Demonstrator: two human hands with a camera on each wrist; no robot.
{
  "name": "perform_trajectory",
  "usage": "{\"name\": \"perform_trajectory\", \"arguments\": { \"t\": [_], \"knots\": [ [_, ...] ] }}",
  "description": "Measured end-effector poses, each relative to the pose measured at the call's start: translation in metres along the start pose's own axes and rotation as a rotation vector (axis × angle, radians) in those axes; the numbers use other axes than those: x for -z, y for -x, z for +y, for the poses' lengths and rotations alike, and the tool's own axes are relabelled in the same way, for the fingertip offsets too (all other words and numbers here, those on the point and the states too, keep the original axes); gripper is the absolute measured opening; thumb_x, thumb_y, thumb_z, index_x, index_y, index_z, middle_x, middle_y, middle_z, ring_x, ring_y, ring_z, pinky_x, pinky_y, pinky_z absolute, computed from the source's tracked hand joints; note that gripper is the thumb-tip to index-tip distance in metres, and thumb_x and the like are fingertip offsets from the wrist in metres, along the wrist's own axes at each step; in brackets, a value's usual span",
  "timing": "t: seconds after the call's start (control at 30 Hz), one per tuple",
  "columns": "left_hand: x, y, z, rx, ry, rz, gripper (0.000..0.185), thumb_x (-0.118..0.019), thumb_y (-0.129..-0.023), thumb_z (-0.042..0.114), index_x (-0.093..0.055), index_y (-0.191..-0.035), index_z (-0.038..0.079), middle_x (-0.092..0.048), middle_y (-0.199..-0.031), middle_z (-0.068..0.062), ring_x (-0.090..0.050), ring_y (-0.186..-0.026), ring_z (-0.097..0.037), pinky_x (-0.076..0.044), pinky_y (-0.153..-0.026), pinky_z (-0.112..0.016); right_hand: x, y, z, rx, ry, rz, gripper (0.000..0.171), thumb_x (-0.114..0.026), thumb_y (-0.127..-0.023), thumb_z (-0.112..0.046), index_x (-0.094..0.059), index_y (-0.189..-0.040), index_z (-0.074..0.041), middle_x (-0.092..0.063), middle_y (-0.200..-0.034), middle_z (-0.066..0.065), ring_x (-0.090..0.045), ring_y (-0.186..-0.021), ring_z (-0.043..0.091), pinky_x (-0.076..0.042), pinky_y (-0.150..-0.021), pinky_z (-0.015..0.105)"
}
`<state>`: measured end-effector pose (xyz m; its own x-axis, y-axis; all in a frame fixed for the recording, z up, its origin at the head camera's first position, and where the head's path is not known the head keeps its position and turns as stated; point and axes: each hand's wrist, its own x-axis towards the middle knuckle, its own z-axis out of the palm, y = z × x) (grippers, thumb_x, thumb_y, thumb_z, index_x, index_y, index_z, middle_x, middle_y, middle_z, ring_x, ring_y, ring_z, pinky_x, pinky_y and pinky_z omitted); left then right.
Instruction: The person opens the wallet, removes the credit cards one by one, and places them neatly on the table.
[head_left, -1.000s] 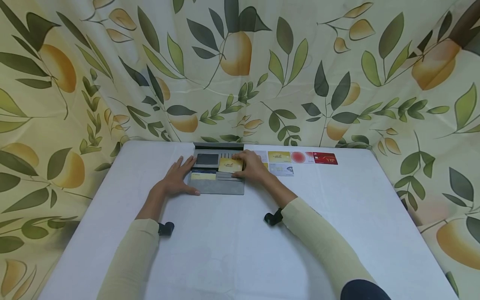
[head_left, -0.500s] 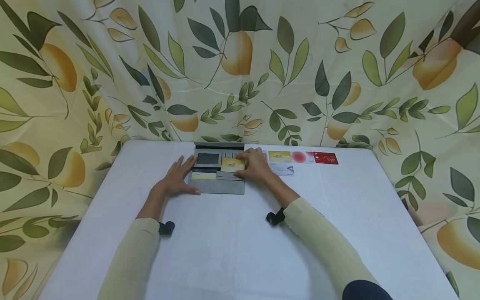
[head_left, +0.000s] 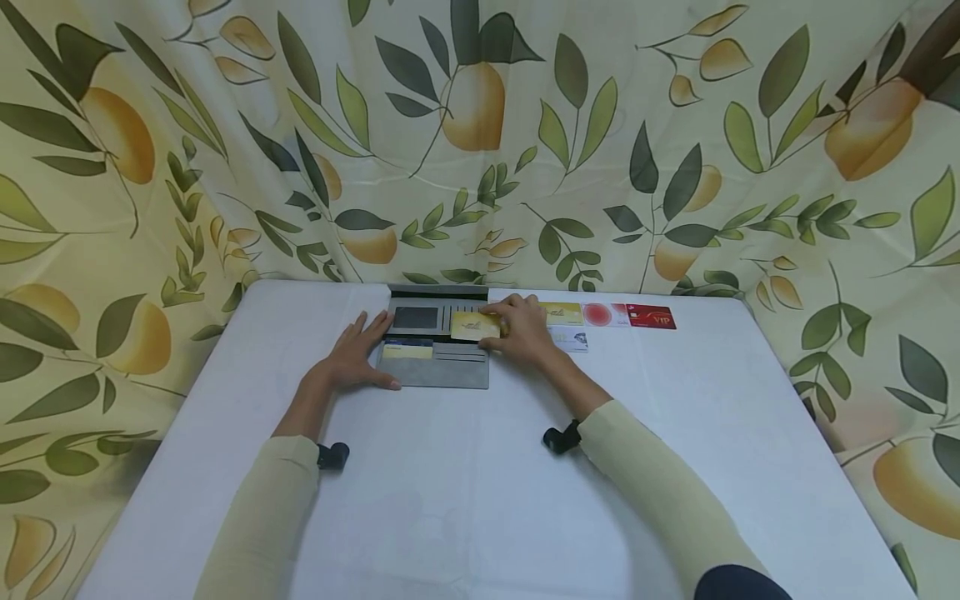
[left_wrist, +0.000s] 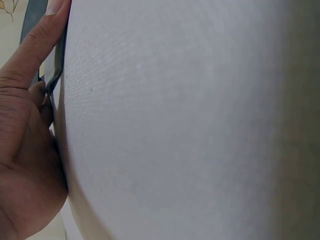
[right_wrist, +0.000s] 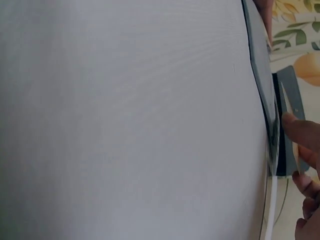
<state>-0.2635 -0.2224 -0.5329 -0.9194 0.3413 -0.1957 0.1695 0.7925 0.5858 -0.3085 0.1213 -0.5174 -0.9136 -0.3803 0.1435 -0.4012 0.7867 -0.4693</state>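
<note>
A grey wallet (head_left: 438,377) lies unfolded on the white table, with card slots on its right half and a dark window pocket on its upper left. My right hand (head_left: 521,332) pinches a gold card (head_left: 471,326) between thumb and fingers over the wallet's right edge. In the right wrist view that card (right_wrist: 290,107) stands edge-on, held at a tilt above the wallet. With fingers spread, my left hand (head_left: 351,360) rests along the wallet's left edge. The left wrist view shows the thumb (left_wrist: 37,47) lying on the wallet's near corner. Another card (head_left: 407,351) sits in the lower left slot.
Right of the wallet, cards lie in rows: a gold card (head_left: 564,313), a white card with a red circle (head_left: 597,314), a red VIP card (head_left: 651,317) and a pale card (head_left: 570,338). A patterned curtain (head_left: 480,192) hangs behind the table (head_left: 450,483).
My right hand has moved to the right and drawn the gold card rightward, away from the slots, partly past the wallet's edge. My left hand has stayed in place.
</note>
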Motion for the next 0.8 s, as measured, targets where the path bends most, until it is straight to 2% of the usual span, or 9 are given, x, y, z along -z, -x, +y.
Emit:
{"name": "perform_trajectory", "arguments": {
  "t": [0.2,0.43,0.67,0.8],
  "knots": [
    [0.001,0.001,0.001,0.01,-0.001,-0.005,0.133,-0.096,-0.07,0.05,-0.015,-0.17,0.017,-0.004,-0.177,-0.008,0.012,-0.16,-0.037,0.003,-0.126,-0.062,0.005,0.007,0.005,-0.013,0.023,-0.009,0.06,-0.089,-0.085,-0.038,-0.07,-0.139,-0.02,-0.061,-0.133,0.011,-0.043,-0.109,0.031,-0.035,-0.09,0.046],
    [-0.004,-0.005,-0.01,0.007,-0.009,0.002,0.135,-0.094,-0.069,0.054,-0.013,-0.171,0.022,-0.002,-0.177,-0.003,0.014,-0.16,-0.034,0.001,-0.126,-0.063,0.01,0.015,0.01,-0.027,0.055,-0.02,0.06,-0.09,-0.084,-0.038,-0.071,-0.137,-0.018,-0.062,-0.132,0.012,-0.043,-0.11,0.033,-0.035,-0.092,0.049],
    [-0.001,-0.001,-0.002,0.018,-0.017,-0.007,0.133,-0.095,-0.071,0.052,-0.013,-0.171,0.02,-0.002,-0.177,-0.005,0.013,-0.16,-0.036,0.002,-0.126,-0.062,0.018,0.023,0.019,-0.044,0.053,-0.035,0.06,-0.089,-0.084,-0.039,-0.071,-0.138,-0.018,-0.06,-0.131,0.014,-0.043,-0.114,0.034,-0.035,-0.094,0.05],
    [-0.002,-0.002,0.0,-0.001,-0.006,-0.008,0.133,-0.095,-0.071,0.051,-0.014,-0.171,0.019,-0.004,-0.177,-0.006,0.012,-0.16,-0.036,0.003,-0.127,-0.06,0.021,0.03,0.026,-0.064,0.045,-0.028,0.06,-0.089,-0.084,-0.039,-0.071,-0.137,-0.018,-0.059,-0.13,0.016,-0.043,-0.117,0.037,-0.035,-0.094,0.051]
  ]
}}
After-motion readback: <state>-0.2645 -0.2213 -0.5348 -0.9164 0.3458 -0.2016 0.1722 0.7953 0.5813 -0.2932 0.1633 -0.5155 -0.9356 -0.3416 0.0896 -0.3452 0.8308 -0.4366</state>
